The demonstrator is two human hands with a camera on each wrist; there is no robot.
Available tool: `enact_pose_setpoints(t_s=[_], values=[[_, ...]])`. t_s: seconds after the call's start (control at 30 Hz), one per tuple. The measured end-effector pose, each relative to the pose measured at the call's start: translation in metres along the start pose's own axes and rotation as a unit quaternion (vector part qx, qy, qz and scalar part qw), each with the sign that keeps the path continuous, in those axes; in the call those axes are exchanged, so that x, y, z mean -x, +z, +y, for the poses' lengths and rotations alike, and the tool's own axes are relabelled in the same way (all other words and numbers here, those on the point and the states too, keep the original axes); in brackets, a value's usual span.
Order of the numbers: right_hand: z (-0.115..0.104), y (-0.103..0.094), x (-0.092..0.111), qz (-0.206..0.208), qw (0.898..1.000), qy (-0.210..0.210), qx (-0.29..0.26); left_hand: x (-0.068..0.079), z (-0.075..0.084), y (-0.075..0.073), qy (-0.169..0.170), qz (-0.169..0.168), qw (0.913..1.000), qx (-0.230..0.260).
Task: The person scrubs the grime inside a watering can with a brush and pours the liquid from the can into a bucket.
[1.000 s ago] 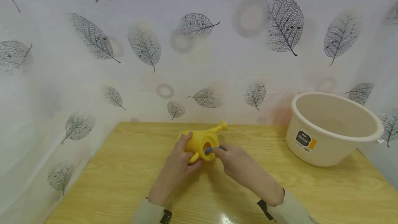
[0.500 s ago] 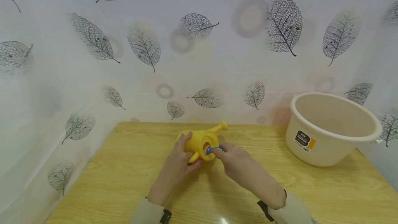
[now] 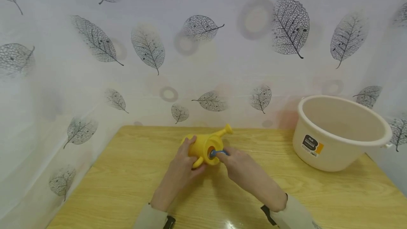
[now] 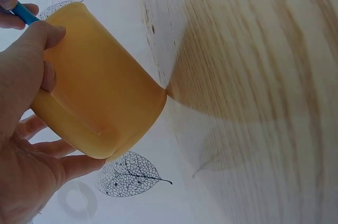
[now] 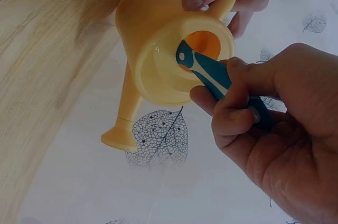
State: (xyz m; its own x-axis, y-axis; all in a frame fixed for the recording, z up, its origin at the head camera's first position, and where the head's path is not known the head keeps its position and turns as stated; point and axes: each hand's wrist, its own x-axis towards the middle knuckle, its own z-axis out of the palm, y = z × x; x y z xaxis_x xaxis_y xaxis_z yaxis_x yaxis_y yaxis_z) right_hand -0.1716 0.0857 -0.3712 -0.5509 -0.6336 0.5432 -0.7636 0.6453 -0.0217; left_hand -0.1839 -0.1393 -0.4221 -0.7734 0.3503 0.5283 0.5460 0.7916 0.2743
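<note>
1. Watering can, yellow: centre of the head frame, lying tilted, mouth toward lower right.
2. Left hand: fingers curled, gripping the can.
3. Right hand: fingers curled tightly round a blue tool, whose far end sits at the mouth.
4. Change: tool slightly re-angled since half a second ago; can practically unmoved. Judged: work at the mouth continues, can steadied.

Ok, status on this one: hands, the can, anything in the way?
Left hand holding yellow watering can, tilted. Right hand gripping blue tool, tip at can's opening. No obstruction seen; beige tub off right.
</note>
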Motion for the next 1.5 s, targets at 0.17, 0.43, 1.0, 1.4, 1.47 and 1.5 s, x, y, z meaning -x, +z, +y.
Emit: enact_pose_setpoints(t_s=[0.17,0.43,1.0,1.4,1.47,1.5], values=[[0.001,0.005,0.000,0.006,1.000,-0.005,-0.001,0.000,0.000,0.000,-0.002,0.000,1.0000,0.002],[0.001,0.010,-0.001,0.004,1.000,-0.003,-0.014,0.000,0.000,0.001,0.003,0.003,1.0000,-0.001],[-0.004,0.003,0.001,-0.012,0.999,0.017,0.031,0.000,0.000,0.001,0.000,0.000,1.0000,0.000],[-0.013,-0.007,0.002,-0.022,0.997,0.004,0.073,0.001,0.000,-0.001,-0.007,-0.007,1.0000,0.001],[-0.014,-0.007,0.002,-0.020,0.997,0.004,0.077,0.001,0.001,-0.001,-0.009,-0.007,0.9999,0.001],[-0.014,-0.007,0.001,-0.019,0.997,0.004,0.078,0.001,0.001,-0.002,-0.010,-0.006,0.9999,0.002]])
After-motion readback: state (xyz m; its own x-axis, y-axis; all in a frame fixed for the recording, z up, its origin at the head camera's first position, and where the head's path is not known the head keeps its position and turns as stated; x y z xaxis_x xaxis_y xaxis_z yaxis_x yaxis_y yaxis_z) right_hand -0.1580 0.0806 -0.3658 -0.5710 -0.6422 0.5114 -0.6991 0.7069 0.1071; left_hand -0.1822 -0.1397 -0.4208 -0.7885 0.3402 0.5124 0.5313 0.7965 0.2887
